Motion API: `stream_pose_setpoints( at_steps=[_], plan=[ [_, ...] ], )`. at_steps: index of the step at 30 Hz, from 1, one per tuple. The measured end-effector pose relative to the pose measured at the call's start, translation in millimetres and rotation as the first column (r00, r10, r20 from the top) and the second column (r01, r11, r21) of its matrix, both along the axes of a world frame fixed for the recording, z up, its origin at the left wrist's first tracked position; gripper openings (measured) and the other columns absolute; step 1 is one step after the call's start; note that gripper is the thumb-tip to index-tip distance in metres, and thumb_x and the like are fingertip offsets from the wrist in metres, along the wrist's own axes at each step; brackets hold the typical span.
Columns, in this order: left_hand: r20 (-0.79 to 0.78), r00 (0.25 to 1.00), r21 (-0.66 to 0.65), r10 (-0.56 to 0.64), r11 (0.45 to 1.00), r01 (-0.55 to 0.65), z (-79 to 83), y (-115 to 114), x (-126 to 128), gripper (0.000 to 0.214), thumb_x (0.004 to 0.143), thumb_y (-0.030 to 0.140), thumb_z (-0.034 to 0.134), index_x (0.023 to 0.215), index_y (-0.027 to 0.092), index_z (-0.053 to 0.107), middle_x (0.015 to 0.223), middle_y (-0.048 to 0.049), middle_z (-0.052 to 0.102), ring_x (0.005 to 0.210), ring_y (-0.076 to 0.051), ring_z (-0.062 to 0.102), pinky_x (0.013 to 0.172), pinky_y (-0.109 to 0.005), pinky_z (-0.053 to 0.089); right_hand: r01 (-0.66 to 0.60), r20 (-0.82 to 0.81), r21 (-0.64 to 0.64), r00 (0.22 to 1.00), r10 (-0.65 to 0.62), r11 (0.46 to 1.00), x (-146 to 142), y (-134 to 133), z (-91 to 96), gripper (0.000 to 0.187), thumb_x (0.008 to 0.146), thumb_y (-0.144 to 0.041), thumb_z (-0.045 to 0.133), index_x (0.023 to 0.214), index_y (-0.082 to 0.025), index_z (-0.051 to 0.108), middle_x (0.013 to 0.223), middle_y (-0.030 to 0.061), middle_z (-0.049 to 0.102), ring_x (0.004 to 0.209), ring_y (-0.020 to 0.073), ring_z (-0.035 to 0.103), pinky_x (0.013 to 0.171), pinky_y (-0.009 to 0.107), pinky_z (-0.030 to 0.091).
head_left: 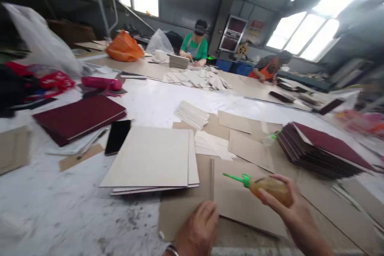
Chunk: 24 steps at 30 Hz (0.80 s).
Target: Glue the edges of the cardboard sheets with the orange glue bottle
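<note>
My right hand (285, 196) is wrapped round a glue bottle (268, 189) with amber liquid inside and a green nozzle, tilted over a grey-brown cardboard panel (249, 200). The nozzle tip points left, above the panel near its left side. At the panel's lower left corner is my left hand (199, 224), its fingers curled and pressed together; whatever they may pinch is hidden. A narrow raised strip (212, 178) runs along the panel's left edge. Left of my hands lies a stack of cream-coloured boards (150, 160).
Dark red covers are stacked at right (333, 144) and at left (81, 116). A black phone (118, 137) lies beside the cream boards. White strips (192, 114) and flat cardboard pieces (249, 146) spread ahead. Two people (195, 44) work at the far table.
</note>
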<state>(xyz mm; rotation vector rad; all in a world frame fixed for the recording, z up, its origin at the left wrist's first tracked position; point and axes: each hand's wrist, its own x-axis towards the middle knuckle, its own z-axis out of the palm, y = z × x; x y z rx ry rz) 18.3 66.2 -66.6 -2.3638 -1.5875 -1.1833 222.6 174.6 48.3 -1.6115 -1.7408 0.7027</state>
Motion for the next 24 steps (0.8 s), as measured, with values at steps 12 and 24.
stream_pose_setpoints(
  at_steps=[12, 24],
  plan=[
    [-0.041, 0.999, 0.049, -0.004, 0.999, 0.006, 2.8, 1, -13, 0.033, 0.086, 0.005, 0.037, 0.111, 0.006, 0.057, 0.107, -0.0162, 0.063, 0.106, -0.021, 0.058, 0.090, -0.029, 0.053, -0.114, 0.075, 0.089, 0.991, 0.107, 0.990, -26, 25, -0.9, 0.057, 0.065, -0.055, 0.066, 0.107, -0.021, 0.048, 0.102, 0.0084, 0.058, 0.086, 0.0253, 0.062, 0.075, 0.039, 0.052],
    [-0.062, 0.998, 0.129, -0.014, 0.991, 0.022, -5.3, 3, -15, 0.029, 0.088, 0.007, 0.040, 0.111, 0.006, 0.057, 0.105, -0.0171, 0.064, 0.105, -0.022, 0.060, 0.088, -0.029, 0.053, -0.277, 0.181, 0.218, 0.954, 0.241, 0.936, -38, 44, -6.1, 0.045, 0.073, -0.045, 0.064, 0.108, -0.022, 0.047, 0.103, 0.0067, 0.055, 0.090, 0.0242, 0.059, 0.077, 0.038, 0.050]
  ],
)
